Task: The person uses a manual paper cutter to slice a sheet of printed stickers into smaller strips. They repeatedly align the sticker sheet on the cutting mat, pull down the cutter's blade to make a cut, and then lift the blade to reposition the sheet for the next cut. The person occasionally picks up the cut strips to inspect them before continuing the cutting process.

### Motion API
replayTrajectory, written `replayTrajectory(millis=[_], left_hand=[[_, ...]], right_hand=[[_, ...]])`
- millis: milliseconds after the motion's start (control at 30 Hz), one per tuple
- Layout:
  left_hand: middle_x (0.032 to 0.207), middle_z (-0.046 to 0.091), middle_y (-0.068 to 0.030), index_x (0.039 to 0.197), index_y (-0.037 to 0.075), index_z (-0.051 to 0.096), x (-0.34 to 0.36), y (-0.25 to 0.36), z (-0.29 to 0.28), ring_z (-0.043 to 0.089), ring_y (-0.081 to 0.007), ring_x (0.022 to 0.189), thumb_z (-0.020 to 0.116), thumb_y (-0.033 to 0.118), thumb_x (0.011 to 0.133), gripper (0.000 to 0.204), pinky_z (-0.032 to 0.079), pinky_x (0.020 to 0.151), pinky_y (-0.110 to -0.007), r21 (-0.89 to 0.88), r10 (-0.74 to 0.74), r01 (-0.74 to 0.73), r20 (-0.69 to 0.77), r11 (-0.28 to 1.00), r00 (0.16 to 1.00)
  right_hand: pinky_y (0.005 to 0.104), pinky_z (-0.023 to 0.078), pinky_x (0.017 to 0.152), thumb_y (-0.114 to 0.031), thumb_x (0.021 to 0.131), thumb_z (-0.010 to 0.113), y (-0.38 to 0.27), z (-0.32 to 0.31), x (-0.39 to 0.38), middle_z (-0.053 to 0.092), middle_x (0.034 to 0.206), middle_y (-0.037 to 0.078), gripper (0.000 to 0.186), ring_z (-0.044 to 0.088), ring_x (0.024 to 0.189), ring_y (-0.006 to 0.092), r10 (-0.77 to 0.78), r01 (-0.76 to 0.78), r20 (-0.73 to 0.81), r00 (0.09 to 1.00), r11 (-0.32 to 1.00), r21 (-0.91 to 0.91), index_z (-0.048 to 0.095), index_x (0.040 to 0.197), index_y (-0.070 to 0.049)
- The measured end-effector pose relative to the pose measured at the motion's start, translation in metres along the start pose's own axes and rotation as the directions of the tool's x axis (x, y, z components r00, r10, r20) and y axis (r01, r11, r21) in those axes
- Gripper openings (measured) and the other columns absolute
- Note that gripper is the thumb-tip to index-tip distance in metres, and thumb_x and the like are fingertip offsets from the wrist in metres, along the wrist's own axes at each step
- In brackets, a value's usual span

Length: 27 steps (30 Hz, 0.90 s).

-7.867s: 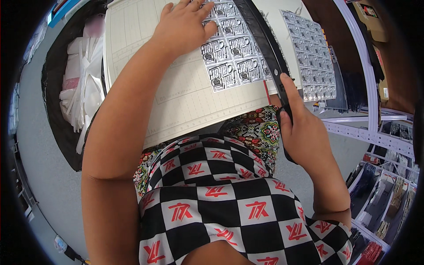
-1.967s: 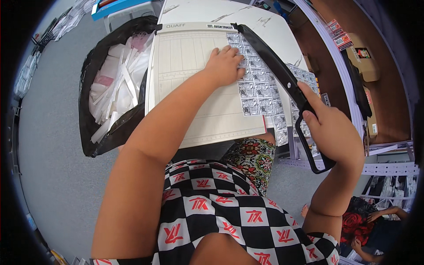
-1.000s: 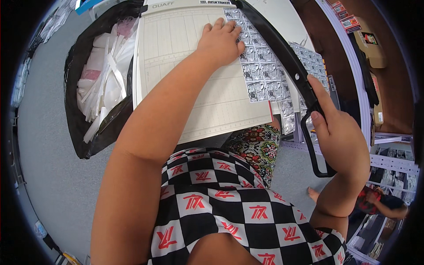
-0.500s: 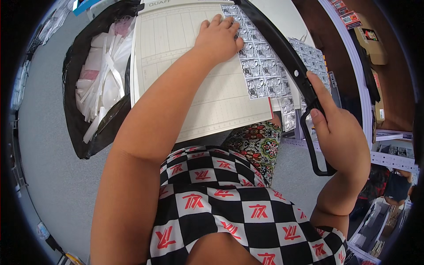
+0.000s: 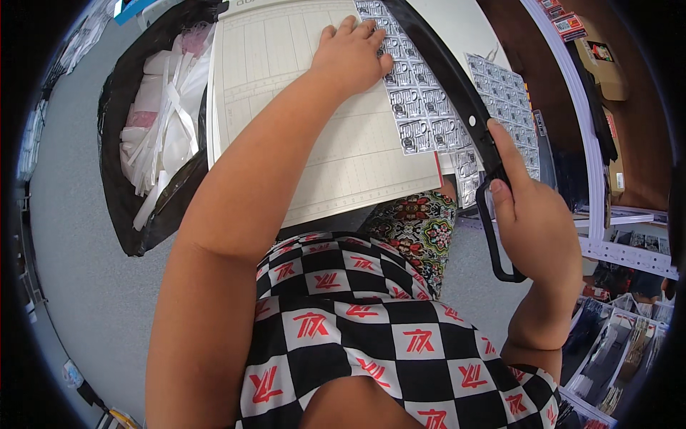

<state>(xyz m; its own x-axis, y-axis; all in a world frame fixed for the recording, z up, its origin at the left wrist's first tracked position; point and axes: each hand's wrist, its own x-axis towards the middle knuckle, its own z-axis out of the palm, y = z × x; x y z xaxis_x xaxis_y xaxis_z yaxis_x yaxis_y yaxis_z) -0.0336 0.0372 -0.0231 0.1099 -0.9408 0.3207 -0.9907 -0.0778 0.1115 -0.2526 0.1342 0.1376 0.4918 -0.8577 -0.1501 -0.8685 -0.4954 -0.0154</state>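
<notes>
A cream guillotine paper cutter [image 5: 279, 179], its board ruled with lines, lies before me. On its right side is a sheet of small grey-and-black printed labels [image 5: 418, 107], reaching under the blade. My left hand [image 5: 351, 57] is spread flat, palm down, across the board and the sheet's left edge. My right hand [image 5: 539, 225] is wrapped round the handle of the black blade arm [image 5: 457, 93], index finger stretched along the arm. The arm slants over the sheet's right side. Below it, part of a label strip [image 5: 467, 171] sticks out past the board.
Left of the cutter stands a black bag [image 5: 118, 193] filled with paper offcuts [image 5: 168, 107]. Another label sheet [image 5: 504, 100] rests on the white table [image 5: 468, 32] right of the blade arm. Shelving [image 5: 622, 257] with boxes and packets lines the right.
My right hand has brought the blade arm left and closer to the board's edge. My left hand stays pressed on the board and sheet.
</notes>
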Motion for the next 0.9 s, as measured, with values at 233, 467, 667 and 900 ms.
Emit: replayTrajectory(millis=[233,467,667,900], left_hand=[[0.134,0.034,-0.0028,0.127,0.016,0.04,-0.001,0.0,-0.002,0.027,-0.023,0.126,0.036,0.04,0.086,0.048,0.022,0.102,-0.044,-0.007,0.005,-0.005,0.006,1.0,1.0],[0.134,0.035,-0.0042,0.128,0.015,0.039,0.001,-0.007,0.008,0.026,-0.0234,0.127,0.039,0.042,0.085,0.05,0.022,0.101,-0.046,0.01,0.037,-0.036,-0.052,0.999,0.998],[0.135,0.032,-0.0131,0.127,0.005,0.038,0.004,-0.002,-0.013,0.024,-0.029,0.127,0.035,0.032,0.084,0.051,0.022,0.102,-0.044,-0.124,0.024,-0.01,0.113,0.992,0.993],[0.135,0.032,-0.0132,0.126,0.005,0.039,0.003,-0.003,-0.013,0.025,-0.0295,0.127,0.036,0.033,0.084,0.051,0.022,0.102,-0.044,-0.116,0.025,-0.013,0.101,0.993,0.995]], right_hand=[[0.0432,0.039,0.054,-0.011,0.084,0.042,0.0,0.015,-0.003,0.054,0.061,0.019,0.051,0.054,0.057,0.0364,0.028,-0.029,0.022,0.999,0.998,0.047,0.028,0.133,-0.017],[0.0427,0.041,0.054,-0.011,0.085,0.042,0.001,0.03,-0.005,0.055,0.062,0.019,0.05,0.056,0.058,0.0356,0.026,-0.025,-0.009,1.0,0.999,0.033,0.028,0.132,-0.016],[0.042,0.042,0.054,-0.01,0.084,0.043,0.003,0.04,-0.005,0.055,0.061,0.019,0.052,0.057,0.058,0.0345,0.065,-0.067,0.024,0.998,0.995,0.069,0.027,0.133,-0.016],[0.0436,0.042,0.054,-0.011,0.084,0.042,0.005,0.048,-0.004,0.057,0.064,0.02,0.052,0.057,0.06,0.036,0.064,-0.067,0.027,0.998,0.992,0.104,0.025,0.133,-0.016]])
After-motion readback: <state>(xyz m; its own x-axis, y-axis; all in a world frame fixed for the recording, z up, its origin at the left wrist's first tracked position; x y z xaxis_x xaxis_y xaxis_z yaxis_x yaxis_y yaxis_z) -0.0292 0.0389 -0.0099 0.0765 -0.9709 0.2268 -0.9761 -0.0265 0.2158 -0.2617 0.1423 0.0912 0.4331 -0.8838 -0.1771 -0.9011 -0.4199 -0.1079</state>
